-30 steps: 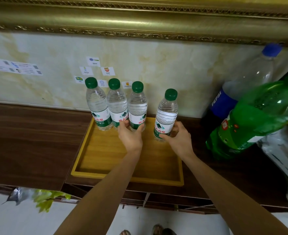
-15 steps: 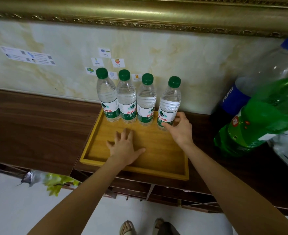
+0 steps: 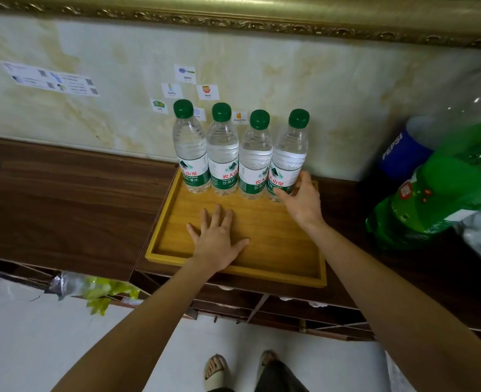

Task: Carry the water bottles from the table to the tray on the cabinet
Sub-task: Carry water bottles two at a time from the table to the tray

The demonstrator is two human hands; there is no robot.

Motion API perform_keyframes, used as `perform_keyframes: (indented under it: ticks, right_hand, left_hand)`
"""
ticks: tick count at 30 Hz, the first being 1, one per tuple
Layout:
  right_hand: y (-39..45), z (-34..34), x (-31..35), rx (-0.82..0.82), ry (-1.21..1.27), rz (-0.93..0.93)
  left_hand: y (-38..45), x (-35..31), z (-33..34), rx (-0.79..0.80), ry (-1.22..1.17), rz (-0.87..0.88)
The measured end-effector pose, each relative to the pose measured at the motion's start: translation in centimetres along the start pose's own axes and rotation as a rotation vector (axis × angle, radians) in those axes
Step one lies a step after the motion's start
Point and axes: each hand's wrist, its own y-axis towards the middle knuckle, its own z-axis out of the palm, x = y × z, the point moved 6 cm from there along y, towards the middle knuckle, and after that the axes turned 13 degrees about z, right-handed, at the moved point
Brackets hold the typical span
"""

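Where the dark wooden cabinet (image 3: 72, 205) meets the marbled wall, a shallow yellow wooden tray (image 3: 276, 250) holds four clear plastic water bottles with green caps (image 3: 240, 154), upright in a touching row along its far edge. Left hand (image 3: 219, 241): flat on the tray floor, fingers spread, holding nothing. Right hand (image 3: 301, 199): fingers loosely curved against the rightmost bottle (image 3: 288, 157), touching its label; whether it grips cannot be told. Large green soda bottle (image 3: 431, 199) stands right of the tray. Status: four bottles delivered; the table is out of view, so any remainder is unknown.
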Motion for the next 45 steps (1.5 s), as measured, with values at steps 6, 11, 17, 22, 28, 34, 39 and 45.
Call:
perform_keyframes:
  ticks: [6,11,17,22,28,34,39,45]
  right_hand:
    - [-3.2,-0.6,-1.8,0.064,-0.158,0.034]
    - [-6.7,2.0,0.0,0.216,-0.416,-0.205]
    - [-15.0,12.4,6.8,0.425,-0.715,-0.745]
    - [-26.8,21.1,8.4,0.616,-0.864,-1.110]
    - [-45.0,32.8,6.9,0.859,-1.059,-1.354]
    - [-68.5,43.5,4.6,1.031,-1.116,-1.593]
    - [-88.4,48.8,2.4,1.134,-1.125,-1.738]
    - [-106.2,54.7,1.4,1.214,-1.087,-1.903]
  left_hand:
    - [-0.8,0.7,-1.8,0.084,0.015,0.094]
    - [-4.8,2.9,-5.1,0.003,-0.069,0.084]
    - [-17.6,9.5,-6.4,-0.252,-0.171,-0.224]
    - [-32.1,14.5,-2.0,-0.144,-0.104,-0.582]
    - [-54.0,19.2,5.1,-0.140,-0.234,-0.977]
    - [-76.8,22.8,11.2,-0.176,-0.332,-1.274]
    - [-94.7,24.8,13.9,-0.171,-0.387,-1.454]
    - [-110.6,30.1,16.0,-0.252,-0.432,-1.595]
